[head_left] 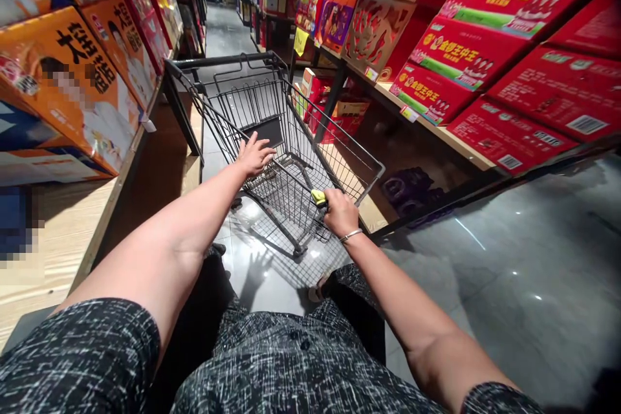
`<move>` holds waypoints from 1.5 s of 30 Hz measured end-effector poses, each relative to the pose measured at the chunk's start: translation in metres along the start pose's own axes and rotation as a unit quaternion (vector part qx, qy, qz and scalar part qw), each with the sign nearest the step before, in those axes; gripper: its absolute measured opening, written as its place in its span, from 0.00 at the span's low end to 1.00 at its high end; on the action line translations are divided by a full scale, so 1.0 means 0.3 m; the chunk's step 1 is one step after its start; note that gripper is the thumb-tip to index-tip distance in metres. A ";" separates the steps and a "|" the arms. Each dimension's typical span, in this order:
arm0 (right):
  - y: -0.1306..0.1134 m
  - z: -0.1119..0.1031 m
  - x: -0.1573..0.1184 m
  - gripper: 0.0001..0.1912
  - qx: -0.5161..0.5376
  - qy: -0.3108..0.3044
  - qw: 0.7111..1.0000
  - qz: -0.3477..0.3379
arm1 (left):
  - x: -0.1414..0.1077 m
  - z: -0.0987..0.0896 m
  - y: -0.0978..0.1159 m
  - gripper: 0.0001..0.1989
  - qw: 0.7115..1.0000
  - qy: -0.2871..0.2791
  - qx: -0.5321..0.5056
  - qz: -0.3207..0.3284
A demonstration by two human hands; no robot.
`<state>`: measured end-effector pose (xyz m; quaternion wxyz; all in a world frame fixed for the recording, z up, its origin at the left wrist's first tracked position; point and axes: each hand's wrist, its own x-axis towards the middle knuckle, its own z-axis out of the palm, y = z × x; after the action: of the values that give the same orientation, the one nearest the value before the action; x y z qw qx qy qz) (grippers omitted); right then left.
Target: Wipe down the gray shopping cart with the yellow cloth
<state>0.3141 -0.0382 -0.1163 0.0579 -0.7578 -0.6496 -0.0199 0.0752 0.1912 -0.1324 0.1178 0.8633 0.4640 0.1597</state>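
A black wire shopping cart (286,187) stands in front of me, its handle bar at the far end and its near end toward me. My right hand (341,212) is closed around the near corner of the cart's rim, beside a yellow-green piece (318,197). A bracelet circles that wrist. Over the cart's left side rim, my left hand (256,155) has its fingers spread, palm down; I cannot tell whether it touches the rim. Through the wire mesh I see the cart's lower frame and the floor.
Stacked red boxes (451,52) fill the wooden shelf on the right, with purple bundles (410,186) below. Orange packs (72,84) line the left shelf, close to the cart. A grey tiled aisle (226,29) runs away beyond the cart between shelves.
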 end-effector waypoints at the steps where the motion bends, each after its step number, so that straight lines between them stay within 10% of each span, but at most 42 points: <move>1: -0.027 -0.001 0.000 0.21 -0.002 -0.004 1.000 -0.001 | -0.015 0.006 0.001 0.20 1.000 0.020 -0.005 -0.017; 16: -0.264 0.055 0.138 0.23 0.112 0.030 0.983 -0.144 | -0.224 0.050 0.059 0.20 0.994 -0.013 -0.090 0.062; 24: 0.069 0.045 0.149 0.24 0.161 -0.016 0.917 -0.365 | -0.238 0.044 0.102 0.14 0.992 -0.033 -0.113 0.040; 31: 0.413 0.037 0.326 0.27 0.072 0.044 0.987 -0.139 | -0.238 0.056 0.102 0.12 0.990 -0.030 -0.134 0.039; 41: -0.005 0.169 0.006 0.29 0.144 0.096 0.952 -0.252 | -0.270 0.047 0.050 0.15 0.991 -0.007 -0.136 0.020; 45: 0.053 0.106 0.066 0.28 0.089 0.066 0.952 -0.286 | -0.277 0.051 0.033 0.13 0.992 0.002 -0.125 0.017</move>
<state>0.3313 -0.0174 -0.1468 0.1596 -0.5293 -0.8328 -0.0281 0.0457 0.1155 -0.1569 0.2212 0.8491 0.4261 0.2203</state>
